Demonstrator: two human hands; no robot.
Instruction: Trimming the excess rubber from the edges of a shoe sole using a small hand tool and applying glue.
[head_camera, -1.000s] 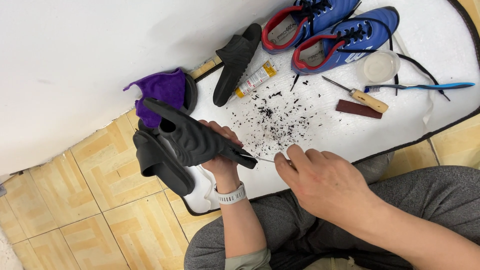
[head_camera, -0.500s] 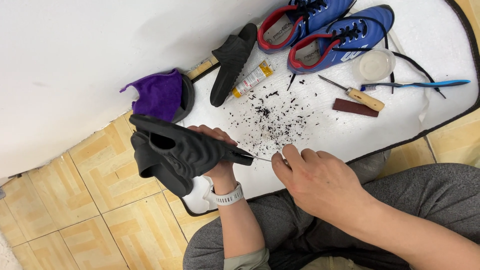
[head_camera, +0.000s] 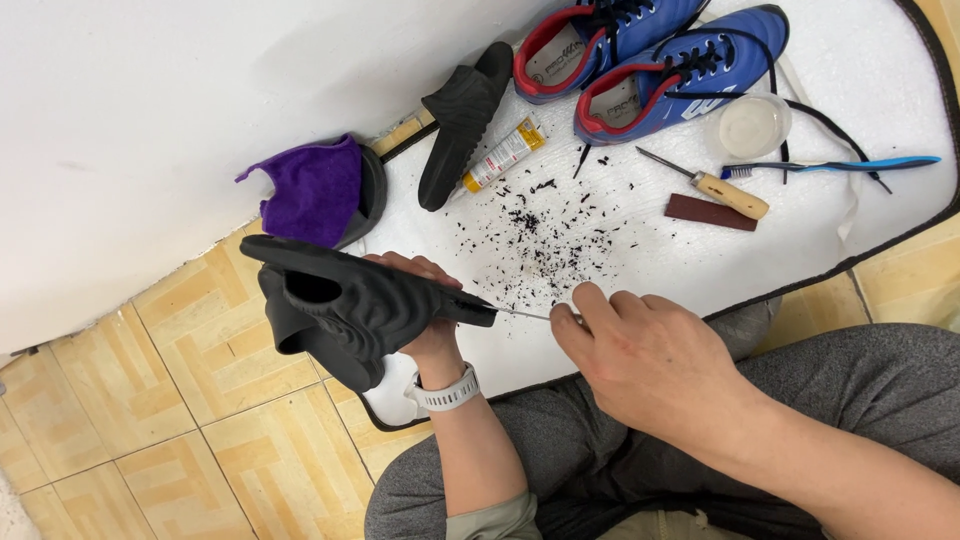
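Head view: black slide sandal (head_camera: 360, 305) is held above the white mat's (head_camera: 640, 260) near-left corner, long axis running left to right, its narrow end pointing right. Left hand (head_camera: 425, 300) wraps closed around it from behind, wrist bent upward. Right hand (head_camera: 645, 350), fingers pinched shut on a thin metal tool (head_camera: 522, 314), meets that narrow end.

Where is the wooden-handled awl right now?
In the head view, the wooden-handled awl lies untouched on the white mat, upper right, between the clear round dish and the dark red block.
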